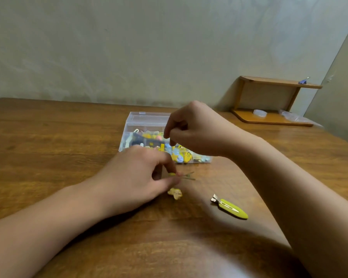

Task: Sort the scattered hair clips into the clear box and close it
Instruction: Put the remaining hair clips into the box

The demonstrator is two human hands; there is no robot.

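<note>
In the head view, a clear box [147, 125] is seen open near the middle of the frame on a wooden table [48, 137], with many bright clips inside. A thin clip [184, 176] is pinched in the left hand [141, 175], just below the box. The right hand [195, 131] is held over the box with fingers curled; what it holds, if anything, cannot be told. A yellow clip [230, 208] and a small pale clip [175, 193] are left on the table, lower right of the middle.

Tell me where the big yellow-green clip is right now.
The yellow-green clip lies flat on the wooden table, lower right of centre in the head view. It is nearer than the clear box, under the right forearm, untouched by either hand.
</note>
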